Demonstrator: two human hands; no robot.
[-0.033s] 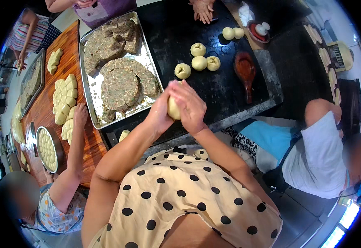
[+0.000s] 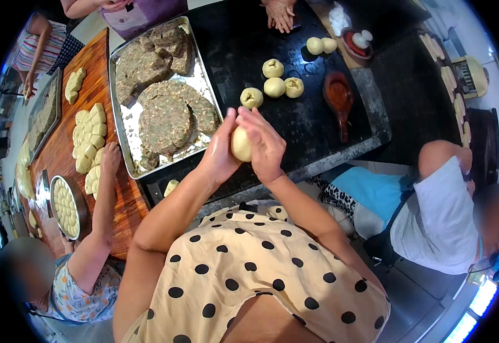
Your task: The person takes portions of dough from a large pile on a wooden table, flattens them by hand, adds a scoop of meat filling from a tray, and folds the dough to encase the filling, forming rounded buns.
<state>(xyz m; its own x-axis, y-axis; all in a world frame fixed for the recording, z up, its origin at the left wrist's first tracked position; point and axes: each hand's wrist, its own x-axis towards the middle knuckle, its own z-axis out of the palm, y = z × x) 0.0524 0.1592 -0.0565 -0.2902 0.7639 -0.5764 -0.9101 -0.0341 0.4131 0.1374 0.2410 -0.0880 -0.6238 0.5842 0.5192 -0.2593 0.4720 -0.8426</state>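
My left hand (image 2: 218,154) and my right hand (image 2: 263,154) are cupped around a pale, smooth dough ball (image 2: 241,143), fingers upward, over the front of the black worktop (image 2: 355,131). Just beyond them sit several dough balls (image 2: 273,87) with pinched, puckered tops. To their left, a silver tray (image 2: 132,157) holds large slabs of speckled green-brown mixture (image 2: 163,114). A wooden paddle-shaped bowl (image 2: 339,94) lies to the right of the balls.
Co-workers are at lower left (image 2: 83,274) and right (image 2: 432,211); another person's hand (image 2: 281,17) rests at the far edge. The wooden table (image 2: 120,228) bears cut dough (image 2: 89,131) and a round pan of pieces (image 2: 66,208). A red dish (image 2: 357,48) stands back right.
My hands have shifted a little around the ball, their fingertips slightly higher and more apart, with more of the dough showing between them.
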